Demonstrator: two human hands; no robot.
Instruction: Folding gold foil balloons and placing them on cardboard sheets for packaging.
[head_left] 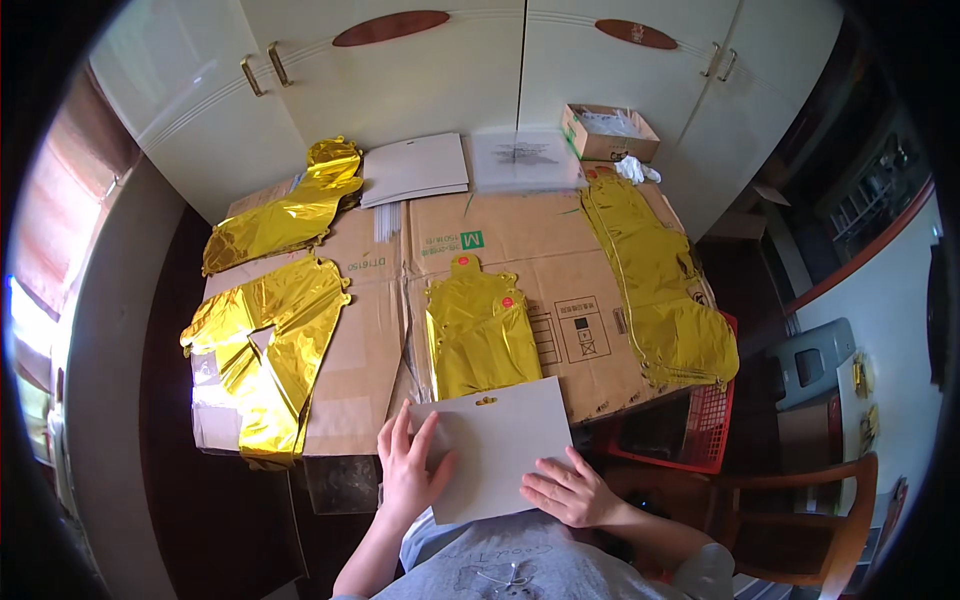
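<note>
A flat grey card (503,455) with a small hang hole near its far edge lies in front of me. It overlaps the near end of a folded gold foil balloon (483,345) with two red round stickers. My left hand (408,468) lies along the card's left edge, fingers stretched and spread. On the card's lower right side rests my right hand (572,488), its fingers apart and flat. Neither hand is closed round the card. Whether the card's near end touches my lap is hard to make out.
Flattened cardboard (380,300) covers the table. More gold foil lies left (275,345), far left (285,215) and right (660,290). At the back are stacked grey cards (415,168), a clear plastic sheet (525,160) and a small box (612,133). A red basket (708,425) and wooden chair (850,520) stand right.
</note>
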